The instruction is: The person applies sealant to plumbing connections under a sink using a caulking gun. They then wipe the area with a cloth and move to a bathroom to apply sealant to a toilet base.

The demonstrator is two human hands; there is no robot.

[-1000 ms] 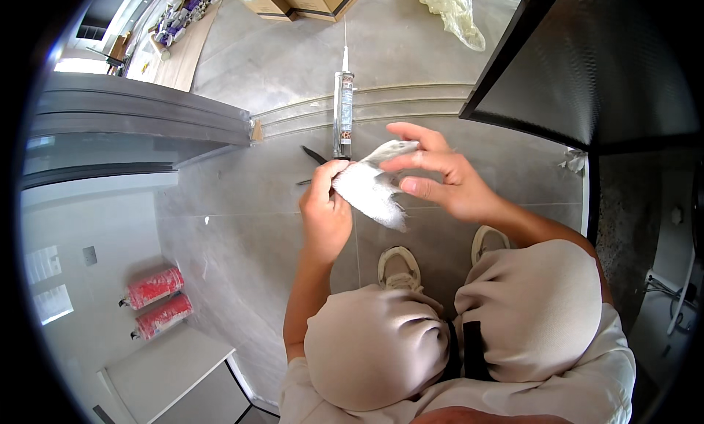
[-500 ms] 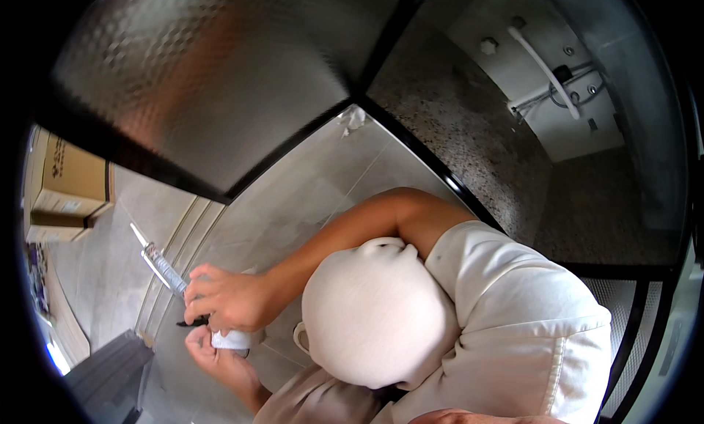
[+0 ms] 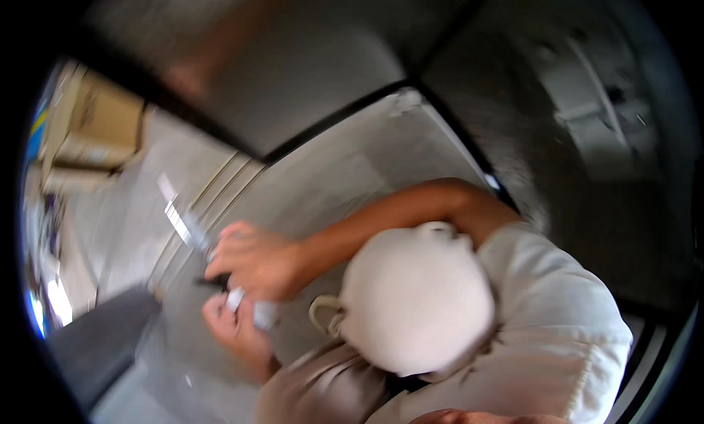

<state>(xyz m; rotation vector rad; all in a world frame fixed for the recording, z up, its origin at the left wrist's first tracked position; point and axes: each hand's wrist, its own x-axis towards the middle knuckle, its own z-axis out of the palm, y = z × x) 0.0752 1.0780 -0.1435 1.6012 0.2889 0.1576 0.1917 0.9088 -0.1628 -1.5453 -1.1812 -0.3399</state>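
Note:
Both hands meet low on the left, blurred by motion. My right arm crosses from a white sleeve on the right, and my right hand [image 3: 257, 261] closes around a caulking gun [image 3: 187, 227]. Its pale nozzle points up and to the left, and a dark part shows below my fingers. Just beneath, my left hand [image 3: 236, 334] curls its fingers around a white wad [image 3: 264, 314] like tissue; its exact kind is unclear. A smooth, pale, rounded form [image 3: 418, 299] with a small loop lies in front of my arm and hides part of it; I cannot tell what it is.
Black-framed textured glass panels [image 3: 330, 79] meet at a corner above grey floor tiles. Floor rails [image 3: 220, 186] run past the gun. Cardboard boxes [image 3: 103, 120] stand at the far left, and a dark grey block [image 3: 106, 340] sits lower left. Wall-mounted shower fittings [image 3: 605, 101] show upper right.
My view has shifted, so hands, boxes and panels all appear farther right, and the picture is more blurred. Both hands remain close together, and the right keeps its hold on the caulking gun.

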